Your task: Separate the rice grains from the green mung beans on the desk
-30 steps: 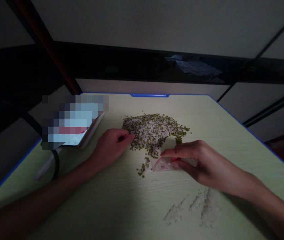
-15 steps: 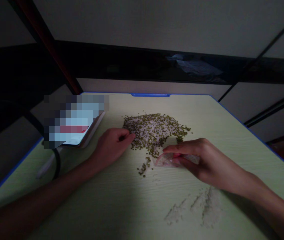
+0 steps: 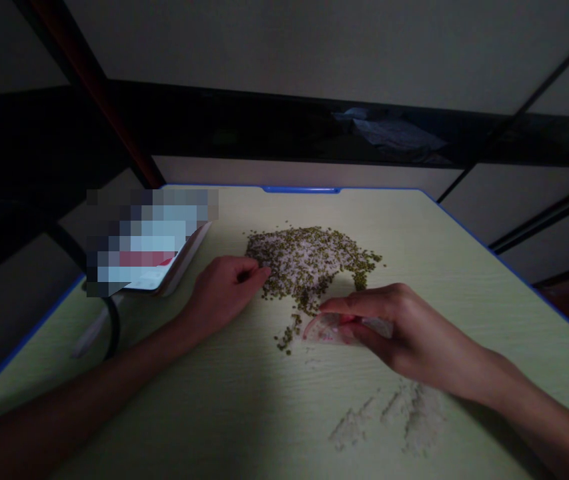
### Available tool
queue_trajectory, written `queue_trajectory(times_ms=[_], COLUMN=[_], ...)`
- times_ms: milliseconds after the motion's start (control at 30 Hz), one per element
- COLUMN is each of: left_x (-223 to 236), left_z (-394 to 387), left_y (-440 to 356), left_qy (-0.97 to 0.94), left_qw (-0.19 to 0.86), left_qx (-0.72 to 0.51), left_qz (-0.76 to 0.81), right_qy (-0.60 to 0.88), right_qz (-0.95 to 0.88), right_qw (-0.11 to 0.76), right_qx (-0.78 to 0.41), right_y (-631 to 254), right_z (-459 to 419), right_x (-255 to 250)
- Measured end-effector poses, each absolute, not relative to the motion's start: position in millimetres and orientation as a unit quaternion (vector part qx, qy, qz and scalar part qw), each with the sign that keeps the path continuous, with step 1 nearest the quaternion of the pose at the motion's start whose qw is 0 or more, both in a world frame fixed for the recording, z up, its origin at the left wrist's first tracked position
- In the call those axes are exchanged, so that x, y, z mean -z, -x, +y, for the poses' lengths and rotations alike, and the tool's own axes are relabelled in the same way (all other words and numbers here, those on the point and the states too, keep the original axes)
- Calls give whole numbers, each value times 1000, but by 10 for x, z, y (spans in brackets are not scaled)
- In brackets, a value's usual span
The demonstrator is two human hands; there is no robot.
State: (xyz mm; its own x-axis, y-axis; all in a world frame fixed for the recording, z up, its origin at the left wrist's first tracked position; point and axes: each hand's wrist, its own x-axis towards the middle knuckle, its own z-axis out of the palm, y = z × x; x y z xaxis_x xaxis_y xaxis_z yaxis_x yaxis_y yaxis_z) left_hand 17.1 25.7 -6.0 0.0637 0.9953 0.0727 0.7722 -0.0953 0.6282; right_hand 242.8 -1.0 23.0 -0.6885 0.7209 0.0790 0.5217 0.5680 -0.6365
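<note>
Fingers of the right hand (image 3: 404, 330) pinched a curved plastic piece (image 3: 320, 328) near the green-and-white pile (image 3: 307, 257) on the table (image 3: 464, 280); the left hand (image 3: 224, 288) curled beside it, visibly holding nothing. Light, low strokes probably suited best.

Beans (image 3: 361, 279) green; grains (image 3: 423, 419) whitish; plastic piece (image 3: 322, 329) clear, pinkish; tabletop (image 3: 444, 267) pale, streaked.

In my right grip (image 3: 404, 333), right of centre, I hold a clear, smooth plastic piece (image 3: 320, 329). The grainy pile (image 3: 304, 257) mid-frame looks matt and rough; the surface (image 3: 204, 400) shows smooth wood-like grain, with blue plastic trim (image 3: 301, 190). A glossy dark band (image 3: 244, 127) crosses the upper frame.
</note>
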Motion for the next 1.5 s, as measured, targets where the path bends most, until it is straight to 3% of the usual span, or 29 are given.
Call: queue_trajectory(times_ms=[1500], left_x=[75], left_z=[252], left_y=[-163], left_qy=[-698], left_qw=[218], left_qx=[-254], left_qz=[633], right_qy=[412], right_qz=[-852], right_qw=[206], right_qx=[-250], right_y=[-2410], right_z=[6], right_x=[-213])
